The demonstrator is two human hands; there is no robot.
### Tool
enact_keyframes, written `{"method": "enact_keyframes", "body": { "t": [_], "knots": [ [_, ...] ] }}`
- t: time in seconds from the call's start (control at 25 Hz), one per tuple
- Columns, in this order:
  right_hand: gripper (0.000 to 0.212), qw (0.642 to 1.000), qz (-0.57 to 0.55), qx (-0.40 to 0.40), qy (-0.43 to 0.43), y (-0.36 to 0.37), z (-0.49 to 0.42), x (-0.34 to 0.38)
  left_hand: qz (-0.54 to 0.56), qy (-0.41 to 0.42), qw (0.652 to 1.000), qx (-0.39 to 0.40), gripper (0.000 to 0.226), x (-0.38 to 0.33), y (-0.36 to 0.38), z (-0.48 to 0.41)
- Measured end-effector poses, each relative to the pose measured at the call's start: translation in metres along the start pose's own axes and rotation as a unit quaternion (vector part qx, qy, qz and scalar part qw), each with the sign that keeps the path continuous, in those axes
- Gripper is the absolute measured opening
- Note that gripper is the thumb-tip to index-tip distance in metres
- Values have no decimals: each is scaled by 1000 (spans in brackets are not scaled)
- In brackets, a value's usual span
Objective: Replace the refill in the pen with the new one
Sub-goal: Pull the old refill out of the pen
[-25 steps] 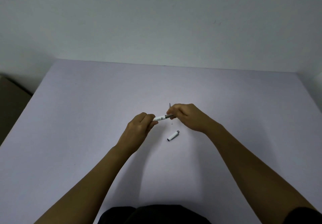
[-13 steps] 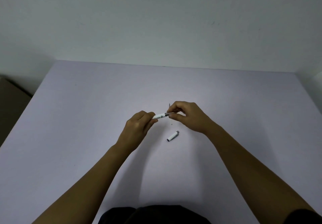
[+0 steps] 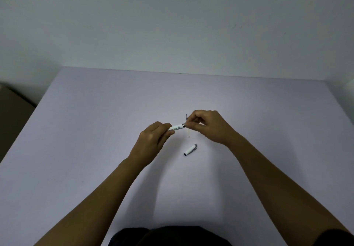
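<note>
A white pen barrel (image 3: 177, 127) with a metal ring at its right end is held level above the table. My left hand (image 3: 153, 138) grips its left end. My right hand (image 3: 206, 126) pinches the pen's front section at the ring, fingers curled over it so that part is hidden. A thin dark refill (image 3: 186, 117) lies on the table just behind the right hand, mostly covered by the fingers. The white pen cap (image 3: 190, 149) with a grey clip lies on the table in front of the hands.
The pale lilac table (image 3: 95, 131) runs back to a plain wall. A brown box (image 3: 11, 115) sits beyond the table's left edge. Dark clothing shows at the bottom of the view.
Both hands have stayed in place with the pen between them. The right hand's fingers have shifted their pinch at the pen's front end. The cap has not moved.
</note>
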State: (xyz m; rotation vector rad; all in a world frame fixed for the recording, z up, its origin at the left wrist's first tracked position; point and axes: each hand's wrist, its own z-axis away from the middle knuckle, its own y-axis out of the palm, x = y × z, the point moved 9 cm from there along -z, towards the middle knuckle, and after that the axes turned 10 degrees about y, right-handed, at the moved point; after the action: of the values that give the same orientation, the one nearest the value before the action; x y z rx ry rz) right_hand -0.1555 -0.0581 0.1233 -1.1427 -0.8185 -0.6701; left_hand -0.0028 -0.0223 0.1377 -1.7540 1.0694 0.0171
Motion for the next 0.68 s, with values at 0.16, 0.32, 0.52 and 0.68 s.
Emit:
{"method": "enact_keyframes", "body": {
  "t": [0.16,0.32,0.52,0.68],
  "knots": [
    [17,1000,-3,-7,10,-1,0,-2,19,-9,1000,-16,35,0,-2,1],
    [7,1000,-1,6,2,0,0,-1,15,-5,1000,-4,35,-1,1,1],
    [15,999,-13,-10,48,-3,-2,-7,19,-7,1000,-13,35,0,-1,1],
    [11,998,-50,15,42,-1,-1,-4,25,-7,1000,-18,36,-2,-2,3]
  ]
}}
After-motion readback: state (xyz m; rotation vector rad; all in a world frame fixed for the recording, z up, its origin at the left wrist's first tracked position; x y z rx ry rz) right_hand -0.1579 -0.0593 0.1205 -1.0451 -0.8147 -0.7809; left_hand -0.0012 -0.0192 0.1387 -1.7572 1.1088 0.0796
